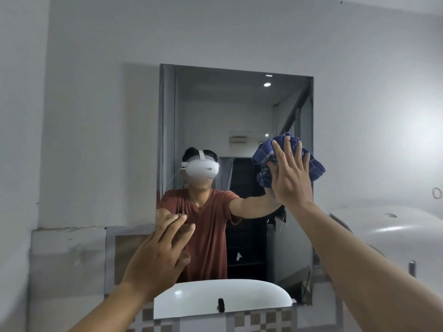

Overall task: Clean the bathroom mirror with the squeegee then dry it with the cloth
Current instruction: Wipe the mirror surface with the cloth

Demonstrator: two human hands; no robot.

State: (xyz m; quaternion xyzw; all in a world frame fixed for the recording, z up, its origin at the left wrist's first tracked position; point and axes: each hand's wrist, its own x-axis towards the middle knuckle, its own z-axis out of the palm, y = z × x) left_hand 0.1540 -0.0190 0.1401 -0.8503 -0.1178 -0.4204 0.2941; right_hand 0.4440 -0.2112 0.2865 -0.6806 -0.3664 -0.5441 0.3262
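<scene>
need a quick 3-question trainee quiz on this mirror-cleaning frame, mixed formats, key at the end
1. True or false: the left hand holds the cloth.
2. Where on the mirror does the right hand press the cloth?
A. right side
B. lower left corner
C. top left corner
3. One word: what colour is the cloth?

Key: 1 false, the left hand holds nothing; 2 A; 3 blue.
</scene>
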